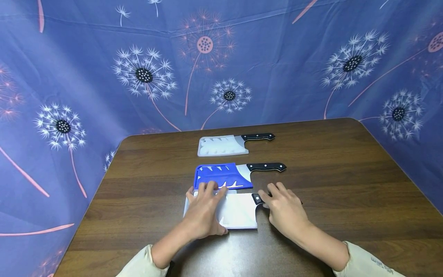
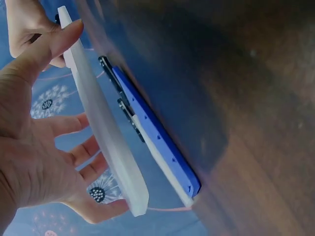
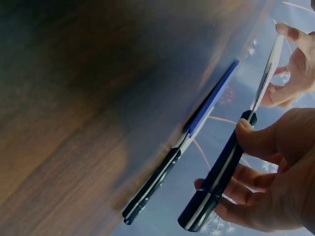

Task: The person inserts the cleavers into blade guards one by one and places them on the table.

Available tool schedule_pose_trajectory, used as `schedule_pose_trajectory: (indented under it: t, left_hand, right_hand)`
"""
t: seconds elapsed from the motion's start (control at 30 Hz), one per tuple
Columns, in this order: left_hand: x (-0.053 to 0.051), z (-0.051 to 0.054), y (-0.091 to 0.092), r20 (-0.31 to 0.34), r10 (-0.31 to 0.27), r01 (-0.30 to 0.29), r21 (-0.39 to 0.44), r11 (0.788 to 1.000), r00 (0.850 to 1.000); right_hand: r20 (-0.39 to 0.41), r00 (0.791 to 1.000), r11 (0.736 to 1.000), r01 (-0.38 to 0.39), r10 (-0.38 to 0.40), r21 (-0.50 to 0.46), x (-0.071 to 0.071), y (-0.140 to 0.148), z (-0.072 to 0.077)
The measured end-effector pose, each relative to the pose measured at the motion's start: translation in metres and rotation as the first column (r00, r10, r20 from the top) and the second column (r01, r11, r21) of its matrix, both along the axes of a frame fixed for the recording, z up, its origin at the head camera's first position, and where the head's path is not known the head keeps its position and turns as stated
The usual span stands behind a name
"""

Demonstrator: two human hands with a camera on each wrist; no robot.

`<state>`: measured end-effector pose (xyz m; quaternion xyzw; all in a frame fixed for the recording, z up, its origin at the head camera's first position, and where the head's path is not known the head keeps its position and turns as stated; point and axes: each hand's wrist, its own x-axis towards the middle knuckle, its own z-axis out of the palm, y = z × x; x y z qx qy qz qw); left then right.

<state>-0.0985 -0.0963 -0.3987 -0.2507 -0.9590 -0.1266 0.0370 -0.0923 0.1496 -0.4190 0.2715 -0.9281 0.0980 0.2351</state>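
Observation:
The nearest cleaver [image 1: 243, 211] lies level, its tip end in a whitish translucent blade cover [image 2: 110, 137]. My left hand [image 1: 204, 213] grips the cover from above, thumb on the near edge and fingers along the far edge. My right hand [image 1: 285, 211] holds the cleaver's black handle [image 3: 216, 174], thumb on one side and fingers on the other. Both wrist views show this cleaver held off the table. Glare hides just where cover and bare blade meet. Just beyond lies a second cleaver in a blue cover [image 1: 221, 177], its riveted handle [image 1: 266, 166] pointing right.
Farther back, a third cleaver in a white cover [image 1: 221, 146] lies parallel to the blue one, handle also to the right. All are at a brown wooden table [image 1: 346, 173] with rounded far corners. A blue dandelion-print cloth [image 1: 277, 77] hangs behind it.

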Motion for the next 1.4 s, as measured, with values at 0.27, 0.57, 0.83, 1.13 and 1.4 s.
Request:
schedule_pose_trajectory:
  t: [0.27,0.57,0.83,1.13,1.4]
  left_hand:
    - [0.006,-0.008,0.002,0.126,0.028,-0.029,0.004,1.000,0.992]
    - [0.008,-0.019,0.003,0.183,0.006,-0.010,0.023,1.000,0.983]
    - [0.012,-0.029,0.004,0.187,-0.003,-0.003,0.031,1.000,0.982]
    - [0.015,-0.030,0.003,0.198,0.000,-0.003,0.016,1.000,0.980]
    - [0.015,-0.025,-0.003,0.222,0.016,-0.022,0.024,0.999,0.975]
  right_hand:
    - [0.158,0.987,0.996,-0.007,-0.006,0.087,0.005,0.000,-0.003]
    - [0.210,0.977,0.992,0.011,-0.038,0.129,0.008,0.000,-0.007]
    - [0.237,0.970,0.990,0.015,-0.049,0.144,0.010,0.000,-0.012]
    - [0.267,0.961,0.984,0.031,-0.077,0.174,0.012,0.000,-0.011]
    - [0.354,0.934,0.987,-0.006,-0.051,0.158,0.010,0.007,-0.003]
